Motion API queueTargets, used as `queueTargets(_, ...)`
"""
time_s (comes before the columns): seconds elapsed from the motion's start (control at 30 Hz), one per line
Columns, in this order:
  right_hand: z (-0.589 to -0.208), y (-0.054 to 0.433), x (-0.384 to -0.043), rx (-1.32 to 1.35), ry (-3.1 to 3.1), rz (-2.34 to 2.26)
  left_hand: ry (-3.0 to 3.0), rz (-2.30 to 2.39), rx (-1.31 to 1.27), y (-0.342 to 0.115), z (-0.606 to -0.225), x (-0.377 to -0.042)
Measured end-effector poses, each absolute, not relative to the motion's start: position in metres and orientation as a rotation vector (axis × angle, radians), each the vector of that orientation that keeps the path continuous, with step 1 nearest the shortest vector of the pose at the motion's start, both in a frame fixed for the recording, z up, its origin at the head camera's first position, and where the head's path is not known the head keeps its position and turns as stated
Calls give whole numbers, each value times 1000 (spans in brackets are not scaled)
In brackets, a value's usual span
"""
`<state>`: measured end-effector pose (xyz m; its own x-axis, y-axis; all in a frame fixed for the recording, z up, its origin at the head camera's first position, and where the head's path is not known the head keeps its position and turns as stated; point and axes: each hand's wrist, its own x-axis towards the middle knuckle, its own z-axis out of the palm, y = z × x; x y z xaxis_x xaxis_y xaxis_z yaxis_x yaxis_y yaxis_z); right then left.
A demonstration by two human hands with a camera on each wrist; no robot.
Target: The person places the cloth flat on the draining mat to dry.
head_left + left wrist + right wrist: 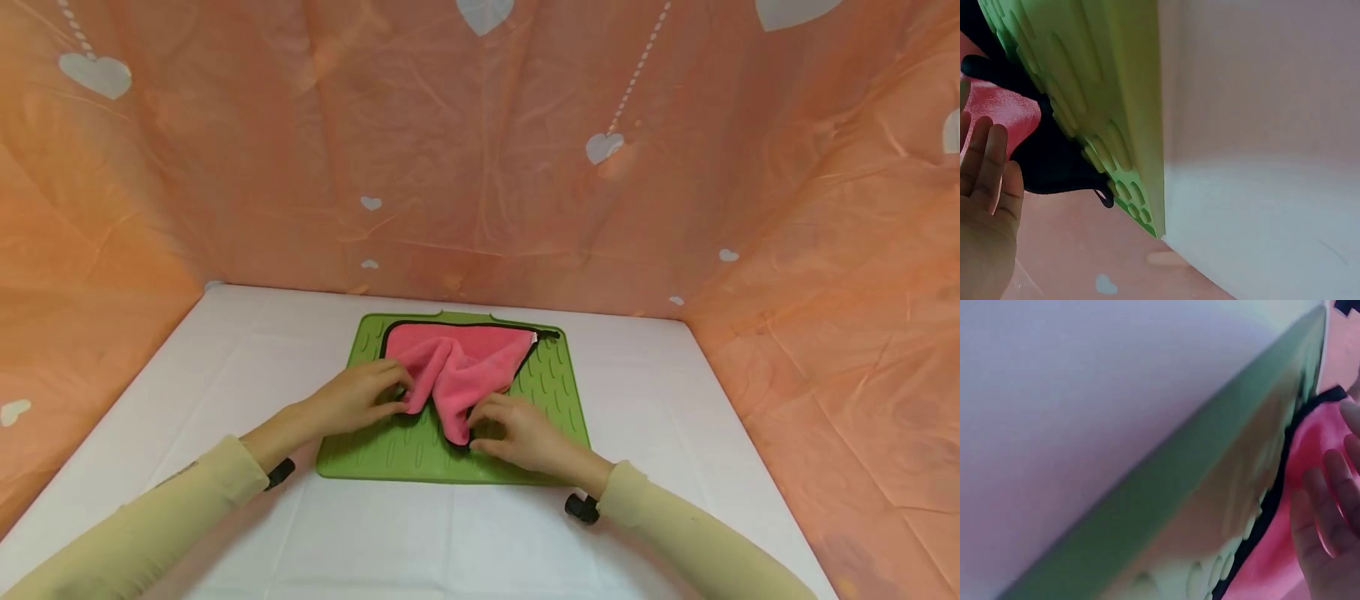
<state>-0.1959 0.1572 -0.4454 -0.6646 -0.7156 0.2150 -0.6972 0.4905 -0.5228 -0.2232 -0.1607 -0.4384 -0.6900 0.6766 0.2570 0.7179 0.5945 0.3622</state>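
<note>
The left hand [360, 400] is pinching the near edge of the pink cloth [480, 354] with finger and thumb, its other fingers sticking out. The cloth is lying wrinkled on the bumpy green mat [551, 383]. It is looking soft, light and floppy, so its black trim [457, 324] is probably making a good holding place. The right hand [525, 435] is pinching another bit of trim. White tabletop [637, 400] is showing past the mat's left and right edges, giving moving room.
</note>
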Motion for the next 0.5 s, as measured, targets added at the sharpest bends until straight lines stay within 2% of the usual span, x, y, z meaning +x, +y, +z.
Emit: queueTargets(0.5, -456, 139, -186, -1233, 2781, -678, -2735, -633, -1275, -157, -441, -223)
